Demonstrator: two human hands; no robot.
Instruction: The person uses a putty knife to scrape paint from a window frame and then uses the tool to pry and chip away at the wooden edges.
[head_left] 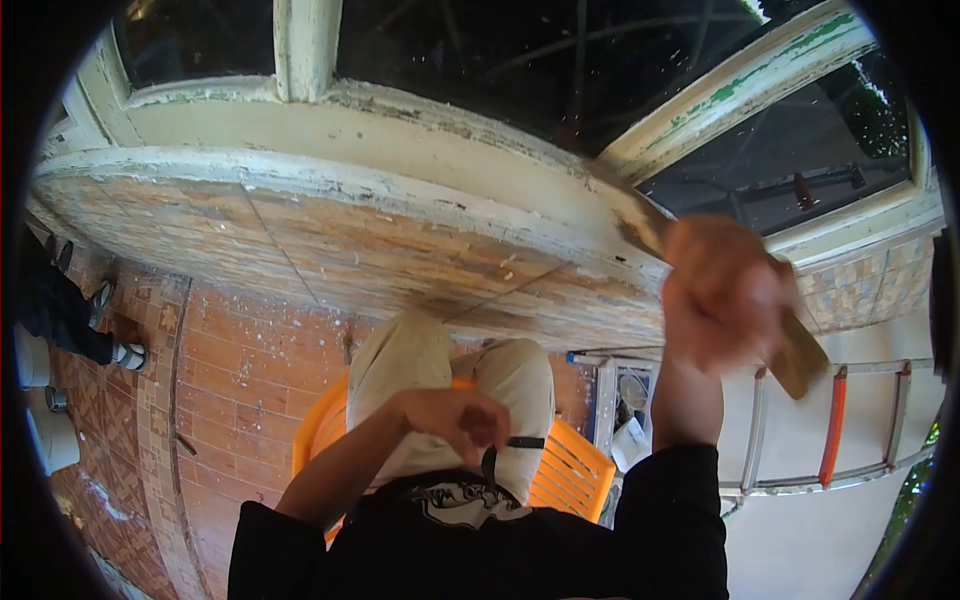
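My right hand (725,295) is closed around a tool whose wooden handle end (800,360) sticks out below the fist. The tool's far end is blurred and lies against the lower rail of the window frame (480,165), where the paint is chipped. My left hand (460,420) is over my lap, its fingers curled round a small dark tool (489,466), with a dark piece (526,442) beside it on my thigh. Dark glass panes (480,60) fill the frame.
An orange plastic chair (570,470) is under me. To the right a metal ladder (755,430) with an orange rung stands by a white surface. Another person's legs (65,310) and white buckets (52,440) are at the left. Paint flakes dot the tiled floor (240,370).
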